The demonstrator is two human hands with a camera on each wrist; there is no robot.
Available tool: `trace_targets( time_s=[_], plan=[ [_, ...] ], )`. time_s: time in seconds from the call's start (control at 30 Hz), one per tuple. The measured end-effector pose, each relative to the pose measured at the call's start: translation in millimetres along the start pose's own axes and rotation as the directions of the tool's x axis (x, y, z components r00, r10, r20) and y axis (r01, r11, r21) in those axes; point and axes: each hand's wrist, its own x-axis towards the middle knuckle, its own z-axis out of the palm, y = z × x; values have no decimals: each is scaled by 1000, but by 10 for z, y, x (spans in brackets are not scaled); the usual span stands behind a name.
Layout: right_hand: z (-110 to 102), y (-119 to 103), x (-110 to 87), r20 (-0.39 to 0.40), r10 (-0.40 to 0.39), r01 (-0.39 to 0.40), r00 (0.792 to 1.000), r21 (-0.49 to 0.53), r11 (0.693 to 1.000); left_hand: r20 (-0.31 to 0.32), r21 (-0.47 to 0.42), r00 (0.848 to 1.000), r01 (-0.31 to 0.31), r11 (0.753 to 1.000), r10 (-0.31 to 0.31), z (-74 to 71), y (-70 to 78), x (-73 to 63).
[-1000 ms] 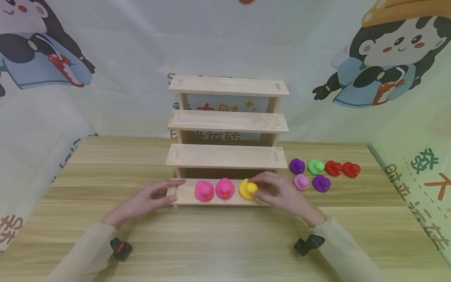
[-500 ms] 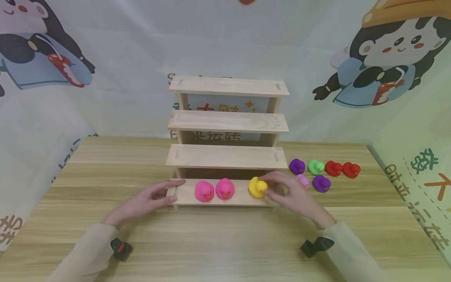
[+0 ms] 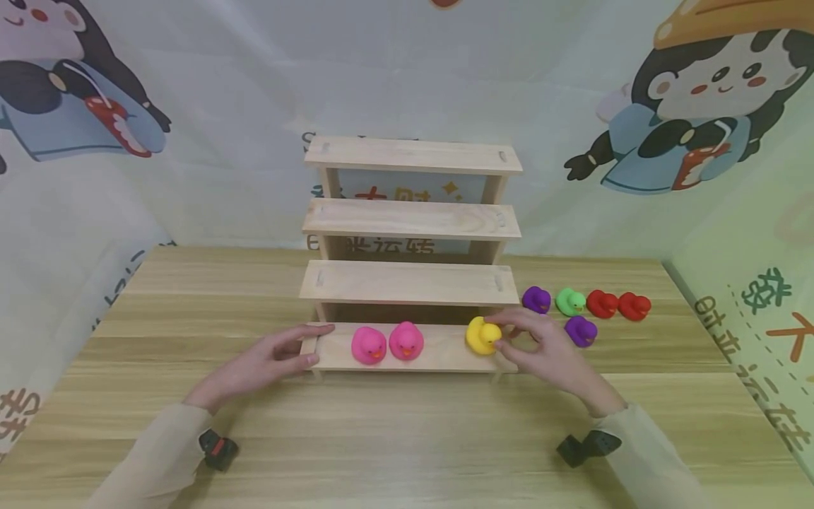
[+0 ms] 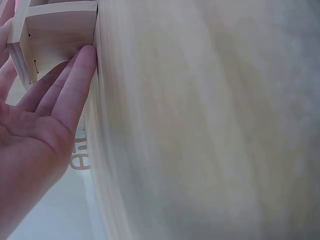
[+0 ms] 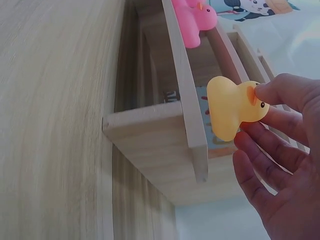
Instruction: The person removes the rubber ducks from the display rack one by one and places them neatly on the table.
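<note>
In the head view, my right hand (image 3: 540, 346) pinches a yellow rubber duck (image 3: 483, 336) by its head, near the right end of the lowest shelf. The right wrist view shows a small gap between the duck's base and the board (image 5: 187, 100). Two pink rubber ducks (image 3: 369, 345) sit side by side on that lowest shelf, left of the middle. My left hand (image 3: 267, 360) holds the left end of the stepped wooden rack (image 3: 331, 346). In the left wrist view, several fairly straight fingers (image 4: 70, 95) touch the side panel below the board.
Right of the rack, purple ducks (image 3: 581, 331), a green duck (image 3: 570, 302) and two red ducks (image 3: 602, 304) lie on the wooden table (image 3: 407, 438). Three higher shelves (image 3: 410, 283) rise behind the lowest one. A printed cloth (image 3: 242, 106) hangs behind.
My right hand and the yellow duck have moved right along the lowest shelf. The hand now hides the light-purple duck on the table. My left hand has stayed in place.
</note>
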Motion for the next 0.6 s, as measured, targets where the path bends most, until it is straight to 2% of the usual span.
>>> trace_targets(
  time_s=[0.23,0.47,0.6],
  plan=[
    [-73,22,-52,-24,-3,3,1000,-24,1000,-11,8,1000,-8,1000,8,9,23,1],
    [-146,56,-133,-43,64,-67,997,-61,996,4,-11,1000,8,1000,-8,1,1,11],
    [-184,93,-185,-60,69,-73,996,-70,995,7,-16,1000,7,1000,-6,-1,3,9]
  ],
)
